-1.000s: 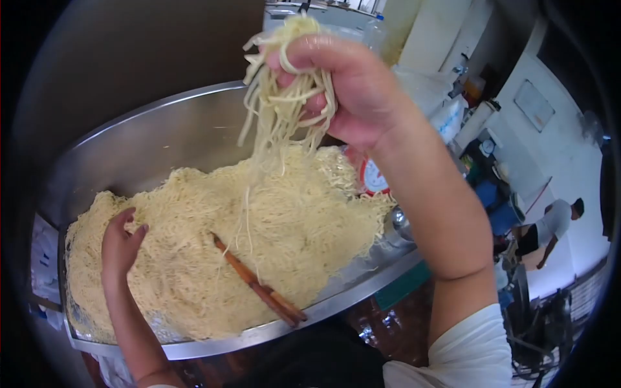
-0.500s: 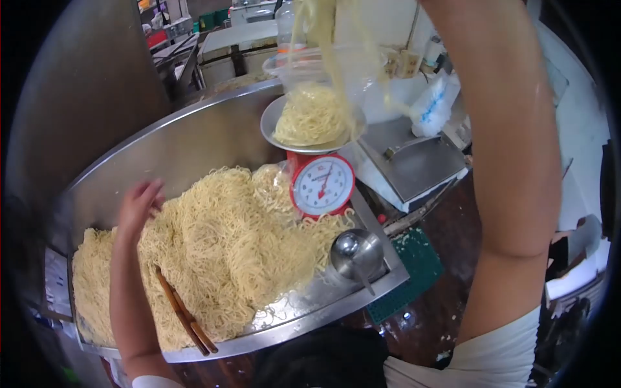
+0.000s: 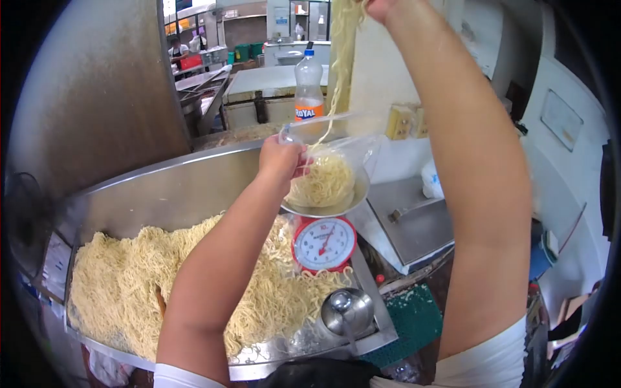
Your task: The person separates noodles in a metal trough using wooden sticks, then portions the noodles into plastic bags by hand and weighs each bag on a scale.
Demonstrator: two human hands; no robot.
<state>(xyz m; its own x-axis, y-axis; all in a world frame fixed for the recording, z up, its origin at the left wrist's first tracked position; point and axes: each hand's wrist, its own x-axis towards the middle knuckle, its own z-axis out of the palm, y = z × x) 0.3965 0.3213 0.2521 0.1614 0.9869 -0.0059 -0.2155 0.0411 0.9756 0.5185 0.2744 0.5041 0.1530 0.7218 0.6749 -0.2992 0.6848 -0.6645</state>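
Note:
At the top edge my right hand (image 3: 380, 9), partly cut off by the frame, is closed on long yellow noodles (image 3: 341, 48). One strand hangs from them down into a clear plastic bag (image 3: 362, 147). My left hand (image 3: 282, 161) has its fingers curled at the bag's left side, near the rim. Inside the bag a clump of noodles (image 3: 328, 181) rests on the metal pan of a red dial scale (image 3: 325, 243). Below, a large heap of noodles (image 3: 123, 278) fills much of a metal tray (image 3: 149, 194), partly hidden by my left forearm.
A metal bowl with a ladle (image 3: 346, 312) sits at the tray's right corner. Chopsticks (image 3: 160, 301) stick in the heap. Behind the scale stands a plastic bottle (image 3: 308, 87). A metal lid (image 3: 414, 223) lies to the right; another person (image 3: 176, 53) is far back.
My left hand has moved from above the noodle heap right and up to the bag. My right hand has come into view at the top with the noodles. The view has tilted upward.

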